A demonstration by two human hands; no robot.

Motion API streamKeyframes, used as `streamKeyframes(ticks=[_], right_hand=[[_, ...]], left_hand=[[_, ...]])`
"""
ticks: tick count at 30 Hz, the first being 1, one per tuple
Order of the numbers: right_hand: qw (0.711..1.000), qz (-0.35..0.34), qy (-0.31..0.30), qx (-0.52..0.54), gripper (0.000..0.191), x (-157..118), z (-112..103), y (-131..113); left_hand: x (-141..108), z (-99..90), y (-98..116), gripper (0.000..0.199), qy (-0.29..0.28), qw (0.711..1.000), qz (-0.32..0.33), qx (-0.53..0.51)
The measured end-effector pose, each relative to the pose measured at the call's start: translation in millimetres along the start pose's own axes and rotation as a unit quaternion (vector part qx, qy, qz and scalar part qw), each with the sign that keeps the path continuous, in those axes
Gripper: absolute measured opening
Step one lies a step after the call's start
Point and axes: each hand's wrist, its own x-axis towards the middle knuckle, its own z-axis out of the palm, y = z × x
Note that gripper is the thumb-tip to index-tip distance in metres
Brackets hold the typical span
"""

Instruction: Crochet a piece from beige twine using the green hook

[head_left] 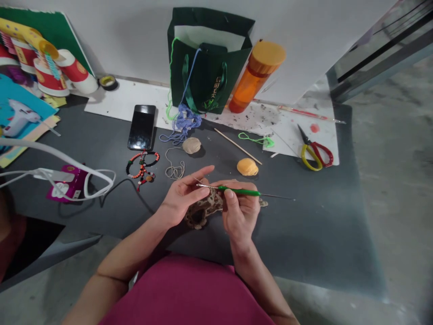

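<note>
My right hand [241, 212] is closed round the green handle of a crochet hook [243, 191], whose metal tip points left towards my left thumb. Between thumb and fingers, my left hand [184, 195] pinches a brown and beige crocheted piece [199, 215], with the index finger stretched out. Part of that piece hangs below the hands, and the rest is hidden behind them. A thin beige strand runs near the hook's tip. Beyond my left hand lies a ball of beige yarn [191, 145] with a loose coil beside it. A yellow ball [247, 167] sits behind my right hand.
Red-and-yellow-handled scissors [316, 153] lie at the right, near a wooden stick [237, 145]. A green paper bag [209, 63] and an orange bottle [255, 76] stand at the back. At the left are a phone [142, 127], a beaded bracelet [142, 167] and white cables [98, 178].
</note>
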Motion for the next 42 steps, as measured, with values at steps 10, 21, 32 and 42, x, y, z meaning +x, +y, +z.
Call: streamKeyframes(ticks=[10, 21, 32, 42], right_hand=[[0.985, -0.102, 0.062, -0.126, 0.015, -7, 2, 1], [0.982, -0.004, 0.108, -0.156, 0.008, -6, -3, -4], [0.990, 0.093, 0.091, 0.049, 0.010, 0, 2, -3], [0.991, 0.109, 0.080, 0.026, 0.011, -11, -1, 5]], left_hand=[[1, 1.5, -1, 0.088, -0.012, 0.997, -0.027, -0.071], [-2, 0.2, 5, 0.093, -0.038, 0.996, -0.027, -0.080], [0, -6.8, 8, 0.069, -0.057, 0.991, -0.075, -0.092], [-3, 1.2, -1, 0.063, -0.033, 0.999, -0.016, -0.026]])
